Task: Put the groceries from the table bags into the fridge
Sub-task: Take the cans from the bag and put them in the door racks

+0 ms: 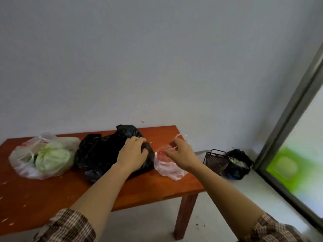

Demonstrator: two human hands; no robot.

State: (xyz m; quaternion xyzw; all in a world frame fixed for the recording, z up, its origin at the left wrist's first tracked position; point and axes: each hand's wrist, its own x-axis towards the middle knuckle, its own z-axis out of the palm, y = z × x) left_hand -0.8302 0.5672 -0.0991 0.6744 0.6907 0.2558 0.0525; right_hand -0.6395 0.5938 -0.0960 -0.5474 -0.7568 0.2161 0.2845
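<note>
Well, both forearms reach forward over the wooden table (pixel 52 198), bare from the checked sleeves (pixel 66 226) that end near the elbows. The left hand (pixel 133 153) lies palm-down on the right end of the black bag (pixel 101 154), wrist slightly raised, its fingers curled over and gripping a fold of the plastic. The right hand (pixel 181 152) is held a little above the table, just to the right of the left one. Its knuckles face up, and its thumb and fingertips pinch a thin strip of the pink bag (pixel 167 167), seemingly one of its handles, which stands up past the hand.

The pink bag lies on the table's right end, touching the black bag, with something red inside that is too blurred to name. The black bag sits crumpled mid-table towards the wall. Just beside it on the left rests a clear bag (pixel 43 156) holding pale green leafy vegetables. On the floor beyond the table's right end stand a dark basket (pixel 216 160) and a dark sack (pixel 239 165), near the window frame (pixel 288 119).
</note>
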